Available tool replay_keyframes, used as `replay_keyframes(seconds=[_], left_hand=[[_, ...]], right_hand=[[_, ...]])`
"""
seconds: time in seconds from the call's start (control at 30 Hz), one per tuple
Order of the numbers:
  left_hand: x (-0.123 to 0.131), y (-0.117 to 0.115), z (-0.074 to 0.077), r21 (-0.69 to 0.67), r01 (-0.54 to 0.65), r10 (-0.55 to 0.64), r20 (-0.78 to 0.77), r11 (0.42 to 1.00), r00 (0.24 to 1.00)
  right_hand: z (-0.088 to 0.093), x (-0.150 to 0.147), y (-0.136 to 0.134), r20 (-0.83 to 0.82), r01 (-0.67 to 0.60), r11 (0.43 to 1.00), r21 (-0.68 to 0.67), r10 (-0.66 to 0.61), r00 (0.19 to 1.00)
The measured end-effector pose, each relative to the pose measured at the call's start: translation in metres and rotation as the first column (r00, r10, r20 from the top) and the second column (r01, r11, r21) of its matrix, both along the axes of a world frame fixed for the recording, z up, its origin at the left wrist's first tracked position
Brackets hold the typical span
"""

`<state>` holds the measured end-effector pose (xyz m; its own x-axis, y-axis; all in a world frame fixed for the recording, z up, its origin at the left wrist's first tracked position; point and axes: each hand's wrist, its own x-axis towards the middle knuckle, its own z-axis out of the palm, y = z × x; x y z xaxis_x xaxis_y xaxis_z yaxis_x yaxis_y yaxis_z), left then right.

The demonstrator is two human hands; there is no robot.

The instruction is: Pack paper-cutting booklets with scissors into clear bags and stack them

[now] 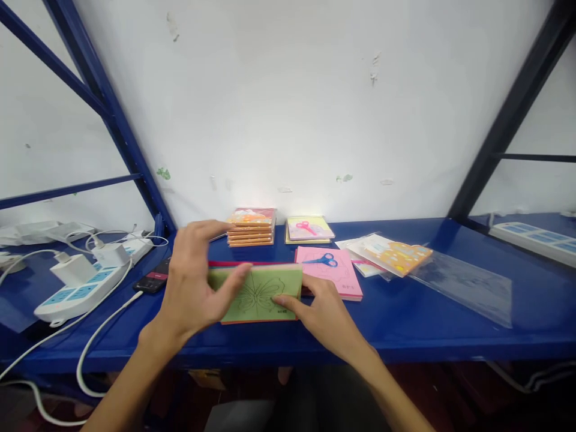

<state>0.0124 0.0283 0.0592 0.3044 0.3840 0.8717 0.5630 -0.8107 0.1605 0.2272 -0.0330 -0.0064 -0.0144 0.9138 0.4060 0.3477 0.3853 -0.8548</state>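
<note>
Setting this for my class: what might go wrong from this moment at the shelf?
The green butterfly pad, touched by the left hand and right hand, lies near the blue shelf's front edge, so it might slip off. The left hand is also close to the black phone and the cabled power strip, which could get knocked.

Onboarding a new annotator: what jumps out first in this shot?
The left hand and right hand touch a green butterfly-outline booklet at the front of the blue steel shelf. Behind it lies a pink booklet printed with blue scissors; a white power strip sits far left.

L hand arched high, R hand lower, both palms down
</note>
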Motion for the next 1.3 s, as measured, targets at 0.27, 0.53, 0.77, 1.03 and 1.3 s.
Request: replay_keyframes(seconds=[0.27,0.53,0.77,1.03,1.3], left_hand=[[0.017,-0.026,-0.062,-0.483,0.584,0.031,0.787,0.652,0.617],[0.025,-0.034,-0.076,-0.396,0.661,-0.073,0.823,0.637,0.563],[0.010,-0.030,-0.072,-0.588,0.502,0.050,0.679,0.635,0.732],[0.005,-0.026,-0.074,-0.693,0.548,0.040,0.636,0.468,0.770],[0.006,-0.023,-0.074,-0.760,0.445,0.051,0.528,0.475,0.848]], right_hand=[[-0.002,-0.017,-0.001,-0.398,-0.164,0.985,-0.057,0.128,0.908],[-0.002,-0.029,-0.006,-0.528,-0.133,0.989,-0.066,0.078,0.846],[-0.003,-0.034,-0.007,-0.582,-0.100,0.993,-0.065,0.044,0.812],[-0.005,-0.036,-0.007,-0.425,-0.021,0.996,-0.082,-0.015,0.905],[0.029,0.048,-0.019,0.068,0.130,0.991,-0.031,-0.128,0.989]])
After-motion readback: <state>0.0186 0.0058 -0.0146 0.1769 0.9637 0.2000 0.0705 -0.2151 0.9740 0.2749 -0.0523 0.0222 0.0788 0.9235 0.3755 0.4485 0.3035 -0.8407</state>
